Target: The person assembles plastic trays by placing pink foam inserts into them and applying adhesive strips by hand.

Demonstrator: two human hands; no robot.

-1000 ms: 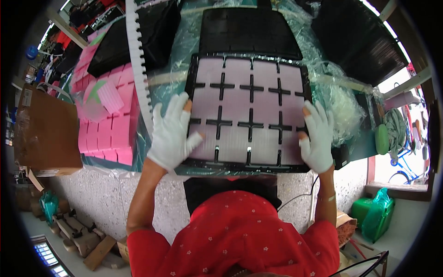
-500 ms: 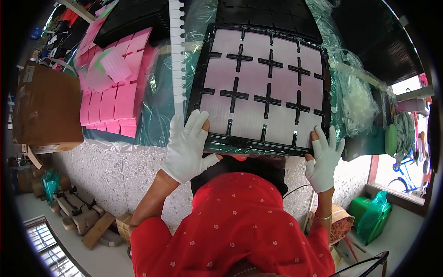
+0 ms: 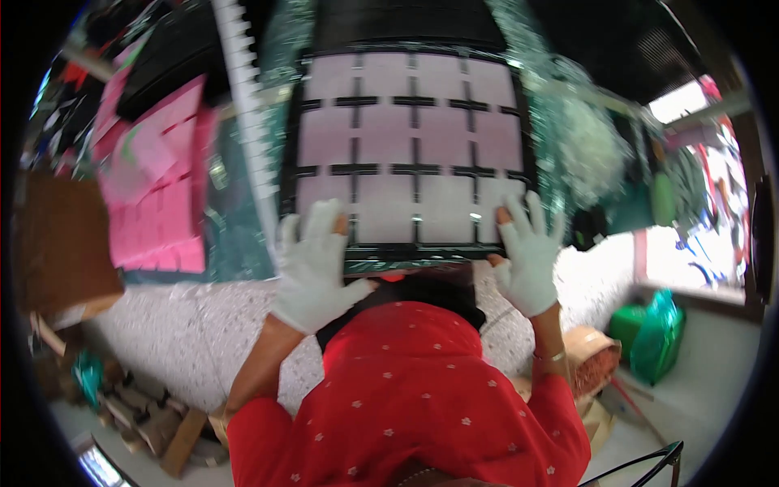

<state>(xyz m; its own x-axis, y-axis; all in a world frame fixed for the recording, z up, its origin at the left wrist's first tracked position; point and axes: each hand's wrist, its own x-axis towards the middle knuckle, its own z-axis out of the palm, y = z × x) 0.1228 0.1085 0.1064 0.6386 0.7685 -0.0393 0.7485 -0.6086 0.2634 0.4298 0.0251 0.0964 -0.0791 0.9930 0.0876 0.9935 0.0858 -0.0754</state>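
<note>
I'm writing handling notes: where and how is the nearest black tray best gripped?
Probably grip the nearest black tray by its side rims, coming from left and right together: it lies flat and broad, and those narrow rims frame the pale pink foam.

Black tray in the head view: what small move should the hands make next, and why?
Probably a light press of the left hand and right hand along the near rim of the black tray: both are at its near corners, fingers spread rather than curled, and the pale pink sheet reaches close to that rim.
</note>
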